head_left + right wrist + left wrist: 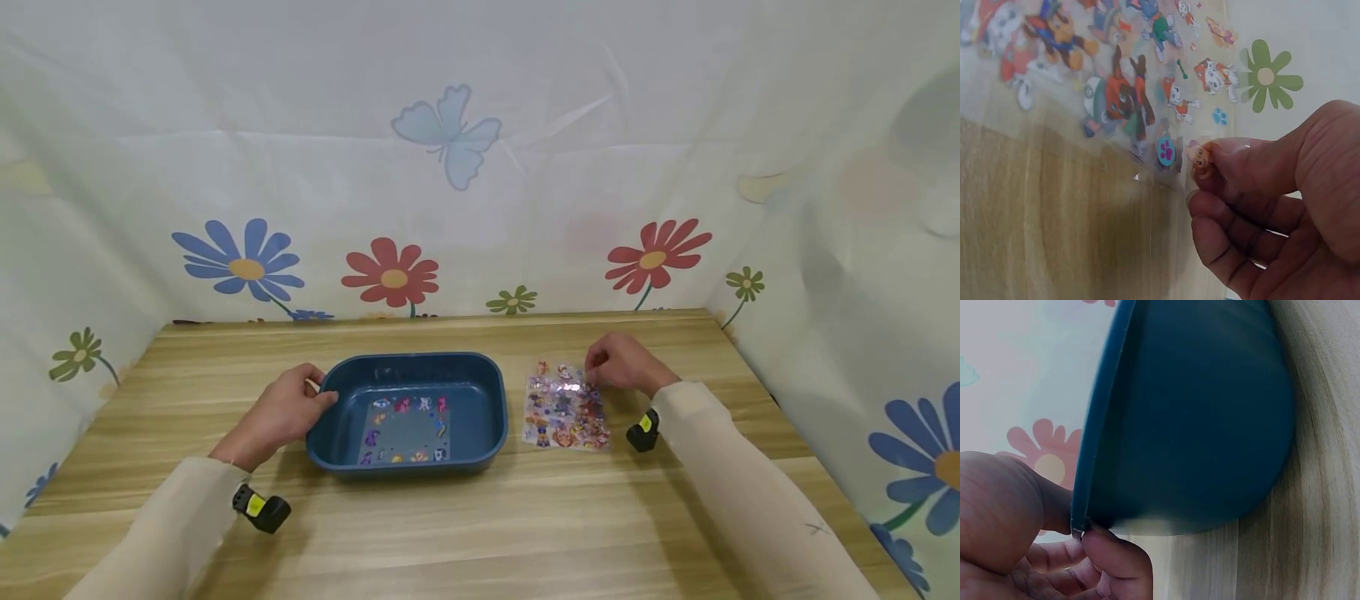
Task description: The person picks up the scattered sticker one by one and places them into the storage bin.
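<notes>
A dark blue plastic basin (480, 450) stands on the table left of the middle. My left hand (288, 408) pinches its left rim between thumb and fingers, and the left wrist view shows the basin's outer wall (1197, 419) close up. Inside it lies a clear sticker sheet (405, 433) with small pony figures round its border. To the right of the basin is a clear sheet of cartoon-dog stickers (562, 412). My right hand (622, 362) pinches its upper right edge; in the right wrist view a small dog-face sticker (1199, 157) shows at the thumb and fingertip.
The wood-grain table (480, 533) reaches back to a white curtain (315, 183) printed with flowers and a butterfly. More of this cloth hangs at both sides. A black wrist camera (643, 431) sits on the right wrist, another black camera (262, 509) on the left.
</notes>
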{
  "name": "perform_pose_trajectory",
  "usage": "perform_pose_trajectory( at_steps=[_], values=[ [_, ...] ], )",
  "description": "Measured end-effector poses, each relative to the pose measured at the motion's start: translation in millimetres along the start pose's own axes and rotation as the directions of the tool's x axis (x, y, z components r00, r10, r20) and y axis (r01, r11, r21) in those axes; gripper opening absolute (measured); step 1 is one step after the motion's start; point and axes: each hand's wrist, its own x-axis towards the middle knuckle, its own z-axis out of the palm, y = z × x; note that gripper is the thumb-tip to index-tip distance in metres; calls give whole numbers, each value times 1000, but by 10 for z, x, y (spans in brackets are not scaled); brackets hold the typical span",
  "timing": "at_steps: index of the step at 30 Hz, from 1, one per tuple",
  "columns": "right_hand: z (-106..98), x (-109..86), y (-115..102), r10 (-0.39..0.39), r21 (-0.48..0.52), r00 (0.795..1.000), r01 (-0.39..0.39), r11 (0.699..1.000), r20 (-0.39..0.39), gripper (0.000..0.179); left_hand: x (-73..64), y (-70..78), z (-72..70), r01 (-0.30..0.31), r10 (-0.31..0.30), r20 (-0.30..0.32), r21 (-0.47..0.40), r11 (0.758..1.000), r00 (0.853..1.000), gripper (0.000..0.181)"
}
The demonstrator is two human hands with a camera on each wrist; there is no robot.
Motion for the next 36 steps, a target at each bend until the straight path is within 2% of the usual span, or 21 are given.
perform_pose_trajectory(
  at_steps=[4, 8, 15, 25, 36],
  values=[
    [24, 18, 16, -38, -18, 998, 37, 999, -48, 14, -1, 6, -5, 1, -1, -2, -1, 1000, 1000, 38],
    [44, 28, 32, -69, 9, 991, 70, 997, -116, 24, 0, 6, -10, 2, -2, -5, -2, 1000, 1000, 38],
    [74, 34, 78, -51, 104, 987, 67, 992, -150, 20, 3, 1, -16, -10, 10, -11, 0, 1000, 1000, 37],
    [109, 54, 177, -31, 245, 995, 53, 968, -92, 20, -3, -22, -9, -16, 16, -20, 17, 1000, 1000, 35],
    [137, 32, 231, -24, 310, 999, 37, 950, -44, 22, -7, -26, 11, -26, 26, -18, 0, 1000, 999, 35]
  ],
)
